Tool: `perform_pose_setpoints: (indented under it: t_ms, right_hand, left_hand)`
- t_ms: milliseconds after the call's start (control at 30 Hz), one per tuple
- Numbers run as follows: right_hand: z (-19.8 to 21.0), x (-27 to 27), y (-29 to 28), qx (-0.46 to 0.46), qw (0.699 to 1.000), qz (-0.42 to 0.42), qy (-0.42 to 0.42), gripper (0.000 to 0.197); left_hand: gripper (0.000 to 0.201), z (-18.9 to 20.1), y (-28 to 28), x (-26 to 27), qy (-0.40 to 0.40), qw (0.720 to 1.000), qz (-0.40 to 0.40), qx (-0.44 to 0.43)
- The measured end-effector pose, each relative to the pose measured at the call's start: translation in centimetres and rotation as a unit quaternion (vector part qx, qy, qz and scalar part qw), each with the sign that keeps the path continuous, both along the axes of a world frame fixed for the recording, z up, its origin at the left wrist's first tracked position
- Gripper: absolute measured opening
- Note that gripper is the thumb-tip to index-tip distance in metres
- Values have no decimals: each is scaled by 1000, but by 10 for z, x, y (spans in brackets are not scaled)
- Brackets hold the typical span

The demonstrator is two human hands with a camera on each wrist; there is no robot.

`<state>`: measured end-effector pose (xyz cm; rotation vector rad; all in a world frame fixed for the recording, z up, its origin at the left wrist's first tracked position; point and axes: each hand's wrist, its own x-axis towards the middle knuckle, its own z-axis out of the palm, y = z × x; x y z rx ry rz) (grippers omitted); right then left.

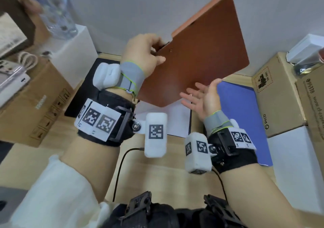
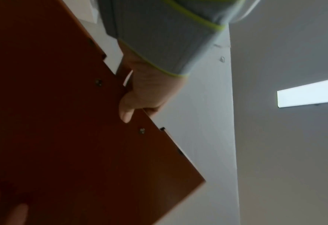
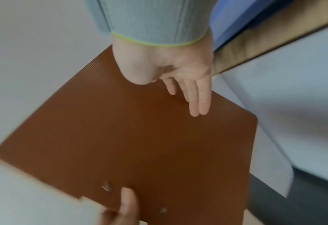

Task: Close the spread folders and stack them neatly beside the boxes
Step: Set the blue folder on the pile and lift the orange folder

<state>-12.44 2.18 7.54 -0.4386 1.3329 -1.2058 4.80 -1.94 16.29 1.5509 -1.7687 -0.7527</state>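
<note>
Left hand [image 1: 145, 56] pinches the orange folder [image 1: 201, 52] at its clip edge, thumb on the near face, fingers curled behind; folder is closed and held tilted in the air above the desk [image 1: 157, 175]. Right hand [image 1: 203, 98] is spread, fingers straight, palm up against the folder's lower corner, propping rather than gripping.

Landmark: the cardboard boxes [image 1: 278, 94] at the desk's right side.
- Blue folder [image 1: 245, 115] lies closed and flat, just beside the boxes on their left. Looks like the start of the stack.
- Orange folder hangs left of and above the blue one, not yet set down.
- Black folder [image 1: 91, 84] lies spread farther left of the boxes, white paper [image 1: 168, 122] showing on its inner face, mostly under the arms.

Judgement: one folder placed, one closed and in transit, one not yet closed. Remaining: lay orange on blue with edges square, then shut the black one and add it.
</note>
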Motion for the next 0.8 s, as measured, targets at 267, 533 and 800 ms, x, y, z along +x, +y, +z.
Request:
perform_pose_setpoints:
  t_ms: [267, 533, 800]
  right_hand:
    - [25, -17, 11, -77, 977, -67, -187, 84]
    - [38, -24, 7, -89, 964, -122, -219, 82]
    - [44, -28, 10, -129, 945, -132, -269, 77]
  left_hand:
    - [47, -53, 26, 31, 197, 980, 9, -30]
    - [38, -39, 38, 40, 255, 959, -60, -106]
    - [47, -38, 30, 42, 269, 954, -41, -122]
